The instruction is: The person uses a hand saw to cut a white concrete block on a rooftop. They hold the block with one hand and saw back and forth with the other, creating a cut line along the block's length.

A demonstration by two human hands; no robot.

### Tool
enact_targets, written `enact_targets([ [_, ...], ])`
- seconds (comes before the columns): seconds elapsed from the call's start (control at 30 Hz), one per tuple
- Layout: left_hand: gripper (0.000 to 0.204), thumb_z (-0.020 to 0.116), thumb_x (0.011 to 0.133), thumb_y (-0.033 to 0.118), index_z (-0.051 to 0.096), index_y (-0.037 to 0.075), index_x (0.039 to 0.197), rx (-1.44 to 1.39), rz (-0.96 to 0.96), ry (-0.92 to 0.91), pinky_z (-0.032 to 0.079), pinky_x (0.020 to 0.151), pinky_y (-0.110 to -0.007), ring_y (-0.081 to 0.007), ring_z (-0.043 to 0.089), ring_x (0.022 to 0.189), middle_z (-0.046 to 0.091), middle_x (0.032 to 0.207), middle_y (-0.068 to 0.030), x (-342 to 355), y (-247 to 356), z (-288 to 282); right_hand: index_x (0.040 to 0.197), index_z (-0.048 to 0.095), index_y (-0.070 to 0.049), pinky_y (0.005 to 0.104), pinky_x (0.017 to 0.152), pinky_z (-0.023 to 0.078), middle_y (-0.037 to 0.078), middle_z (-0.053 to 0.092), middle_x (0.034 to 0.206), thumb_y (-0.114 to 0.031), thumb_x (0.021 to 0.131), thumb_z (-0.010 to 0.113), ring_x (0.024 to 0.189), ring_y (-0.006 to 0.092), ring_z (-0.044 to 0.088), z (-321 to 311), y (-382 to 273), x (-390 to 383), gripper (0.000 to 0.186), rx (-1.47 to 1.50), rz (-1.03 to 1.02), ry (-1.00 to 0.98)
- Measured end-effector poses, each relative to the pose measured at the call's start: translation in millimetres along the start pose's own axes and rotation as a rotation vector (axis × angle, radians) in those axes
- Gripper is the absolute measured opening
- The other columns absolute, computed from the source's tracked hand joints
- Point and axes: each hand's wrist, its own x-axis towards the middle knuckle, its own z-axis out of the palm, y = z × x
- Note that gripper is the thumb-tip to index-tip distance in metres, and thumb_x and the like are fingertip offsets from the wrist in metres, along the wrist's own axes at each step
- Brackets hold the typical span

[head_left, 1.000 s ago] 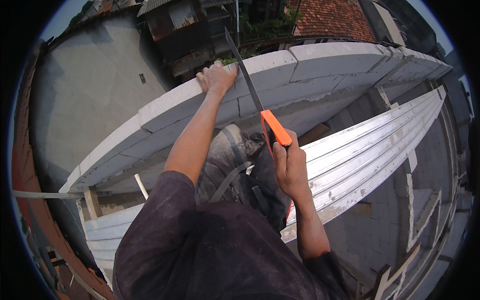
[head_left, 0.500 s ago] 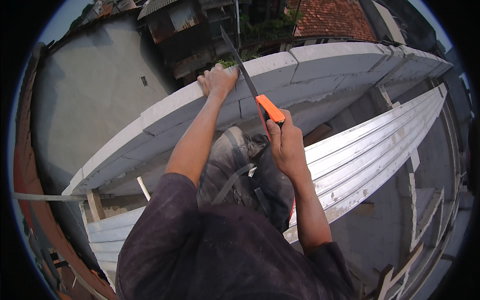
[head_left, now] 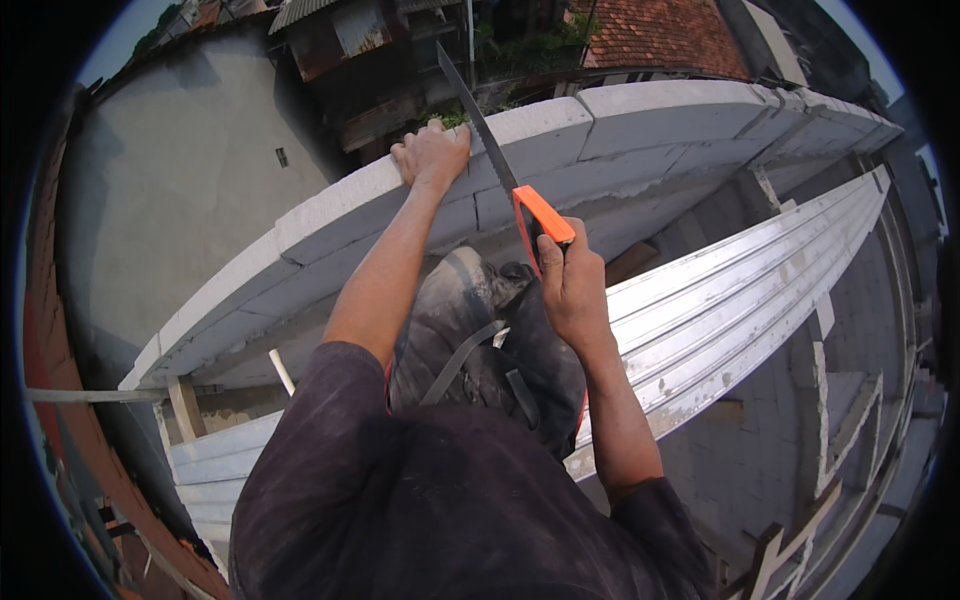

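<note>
Right hand (head_left: 573,285): right of centre, clenched round the handle of the handsaw (head_left: 506,172)
Handsaw: centre to upper centre, orange handle low, blade slanting up-left; contact with wall unclear
Left hand (head_left: 432,157): upper centre, grasping top of block wall (head_left: 660,115), just left of blade
Tiled roof (head_left: 650,42): upper right, beyond wall

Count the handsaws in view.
1: the orange-handled saw, in the right grip, its blade crossing the block wall in the picture just right of the left grip. Any others could be hidden.
</note>
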Motion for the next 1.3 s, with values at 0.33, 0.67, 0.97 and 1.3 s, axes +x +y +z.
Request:
enact_targets([
  [0.33,0.055,0.049,0.102,0.05,0.076,0.008,0.126,0.003,-0.014,0.024,0.038,0.112,-0.052,-0.038,0.066,0.127,0.077,0.125,-0.02,-4,-16,11,0.13,0.059,0.002,0.0391,0.07,0.052,0.016,0.067,0.086,-0.025,0.114,0.053,0.076,0.0309,0.068,-46,1,-81,0.032,0.043,0.084,-0.092],
  [0.67,0.051,0.045,0.105,0.043,0.075,0.008,0.128,-0.023,0.003,0.023,0.038,0.112,-0.053,-0.0376,0.066,0.128,0.077,0.126,-0.0191,3,-16,12,0.126,0.058,0.002,0.0354,0.063,0.049,0.008,0.06,0.069,-0.028,0.116,0.052,0.062,0.0212,0.063,-23,-1,-69,0.032,-0.029,-0.025,-0.024],
  [0.97,0.049,0.043,0.106,0.039,0.074,0.008,0.128,-0.023,-0.008,-0.019,0.033,0.114,-0.052,-0.0333,0.063,0.13,0.077,0.128,-0.0152,2,-1,5,0.122,0.055,-0.001,0.0543,0.071,0.051,0.028,0.068,0.082,-0.025,0.112,0.059,0.083,0.0544,0.067,-4,-13,-1,0.026,-0.02,0.077,-0.035],
  [1.3,0.051,0.043,0.105,0.042,0.075,0.009,0.126,0.001,0.002,0.021,0.038,0.111,-0.052,-0.038,0.066,0.127,0.077,0.125,-0.0191,-1,-13,16,0.132,0.06,0.002,0.0431,0.079,0.058,0.022,0.07,0.101,-0.018,0.111,0.057,0.086,0.0395,0.075,-48,11,-123,0.029,0.002,0.131,-0.079],
])
